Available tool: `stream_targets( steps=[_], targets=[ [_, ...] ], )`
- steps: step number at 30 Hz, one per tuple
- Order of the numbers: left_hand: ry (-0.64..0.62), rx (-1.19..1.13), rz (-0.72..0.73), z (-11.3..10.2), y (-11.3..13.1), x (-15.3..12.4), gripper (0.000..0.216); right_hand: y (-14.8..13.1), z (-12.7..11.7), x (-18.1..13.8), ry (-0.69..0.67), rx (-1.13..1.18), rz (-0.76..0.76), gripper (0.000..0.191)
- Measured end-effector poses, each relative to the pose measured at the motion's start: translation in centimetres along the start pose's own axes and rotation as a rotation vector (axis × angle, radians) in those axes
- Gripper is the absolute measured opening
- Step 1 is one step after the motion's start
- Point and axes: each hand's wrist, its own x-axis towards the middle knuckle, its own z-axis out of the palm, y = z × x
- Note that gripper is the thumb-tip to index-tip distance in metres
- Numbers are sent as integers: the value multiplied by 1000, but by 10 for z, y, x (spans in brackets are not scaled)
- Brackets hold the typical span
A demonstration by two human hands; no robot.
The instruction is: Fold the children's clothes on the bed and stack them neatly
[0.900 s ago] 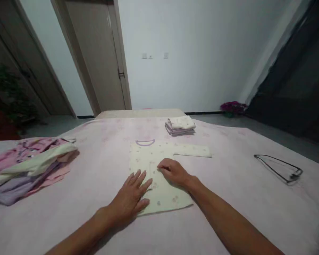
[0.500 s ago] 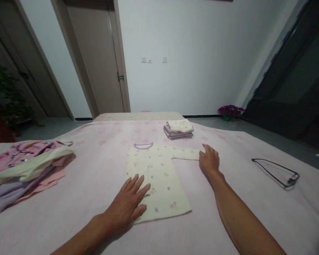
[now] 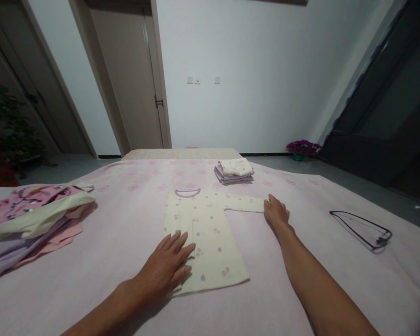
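Note:
A pale yellow child's long-sleeved shirt (image 3: 210,233) with a purple neckline and small heart and cherry prints lies flat before me. My left hand (image 3: 168,256) rests flat on its lower left part, fingers spread; the left sleeve shows no outstretched length, and a folded edge runs down near my fingers. At the cuff of the right sleeve, which is stretched out sideways, my right hand (image 3: 277,212) has its fingers closed on the fabric. The fingertips there are partly hidden.
Behind the shirt sits a stack of folded clothes (image 3: 234,171). A heap of unfolded clothes (image 3: 35,224) lies at the left. To the right is a black wire hanger-like frame (image 3: 364,228). All lie on a pink flowered cloth (image 3: 133,242).
My right hand has shifted slightly right and down at the cuff, its fingers drawn in more. The sleeve reaches a little further right. My left hand stays flat on the shirt.

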Motion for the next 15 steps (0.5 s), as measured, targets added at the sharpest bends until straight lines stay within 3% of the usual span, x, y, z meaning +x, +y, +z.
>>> stream_targets(
  steps=[4, 8, 11, 15],
  targets=[
    [119, -109, 10, -4, 5, 9, 35, -1, -14, 13, -43, -68, -79, 54],
    [190, -375, -131, -13, 6, 22, 30, -12, -37, 20, -83, -40, -132, 35],
    [211, -689, -288, -20, 3, 37, 29, -38, -48, 15, -94, 41, -193, 29],
    [261, -1168, -442, -23, -1, 66, 41, -97, -48, -15, -176, 243, -335, 26]
  ],
)
